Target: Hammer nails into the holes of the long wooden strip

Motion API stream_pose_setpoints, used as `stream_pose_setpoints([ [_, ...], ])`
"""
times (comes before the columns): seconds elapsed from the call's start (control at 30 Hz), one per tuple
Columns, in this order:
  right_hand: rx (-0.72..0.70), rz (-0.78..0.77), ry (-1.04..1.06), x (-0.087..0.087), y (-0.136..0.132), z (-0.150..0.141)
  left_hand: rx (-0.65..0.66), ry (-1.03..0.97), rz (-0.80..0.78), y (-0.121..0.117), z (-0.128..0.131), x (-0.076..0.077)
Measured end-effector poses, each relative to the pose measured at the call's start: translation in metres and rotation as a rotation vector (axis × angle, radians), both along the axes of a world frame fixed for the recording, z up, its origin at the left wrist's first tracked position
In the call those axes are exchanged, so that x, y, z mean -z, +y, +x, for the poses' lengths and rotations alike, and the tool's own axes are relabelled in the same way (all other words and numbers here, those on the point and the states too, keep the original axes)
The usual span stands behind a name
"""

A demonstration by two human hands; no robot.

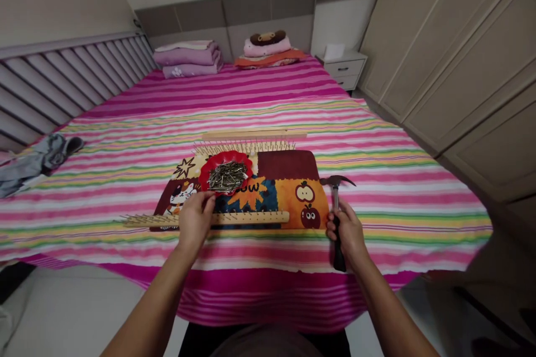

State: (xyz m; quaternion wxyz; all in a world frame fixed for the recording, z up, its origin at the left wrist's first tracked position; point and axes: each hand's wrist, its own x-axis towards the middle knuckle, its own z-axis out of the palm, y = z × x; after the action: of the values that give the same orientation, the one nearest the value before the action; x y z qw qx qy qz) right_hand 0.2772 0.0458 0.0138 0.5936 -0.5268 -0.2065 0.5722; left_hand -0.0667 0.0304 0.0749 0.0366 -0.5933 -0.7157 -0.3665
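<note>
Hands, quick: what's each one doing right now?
Left hand: fingers bent beside the red dish; can't tell if they pinch anything.
Right hand: closed around the handle of the hammer.

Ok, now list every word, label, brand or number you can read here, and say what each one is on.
"ow": black letters on the patchwork mat; whatever precedes them is covered by the red bowl.
Pale marks on the mat's lower left edge: too small to read.

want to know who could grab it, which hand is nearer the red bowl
Left. The left hand is right at the bowl's near edge; the right hand is farther right, on the hammer.
</note>
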Motion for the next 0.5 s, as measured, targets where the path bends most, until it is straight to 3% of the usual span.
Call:
stream_pose_setpoints([
  [0.13,0.000,-0.012,0.004,0.001,0.000,-0.001,-0.029,0.124,-0.258,0.052,-0.010,-0.005],
  [0.27,-0.004,-0.003,0.033,0.001,0.001,0.000,-0.115,0.271,-0.506,0.080,-0.008,-0.004],
  [0.4,0.002,-0.005,0.045,0.001,0.000,0.000,-0.168,0.307,-0.557,0.090,-0.002,-0.004],
  [0.5,0.003,-0.003,0.045,0.001,0.000,-0.001,-0.205,0.158,-0.507,0.093,-0.003,-0.006],
])
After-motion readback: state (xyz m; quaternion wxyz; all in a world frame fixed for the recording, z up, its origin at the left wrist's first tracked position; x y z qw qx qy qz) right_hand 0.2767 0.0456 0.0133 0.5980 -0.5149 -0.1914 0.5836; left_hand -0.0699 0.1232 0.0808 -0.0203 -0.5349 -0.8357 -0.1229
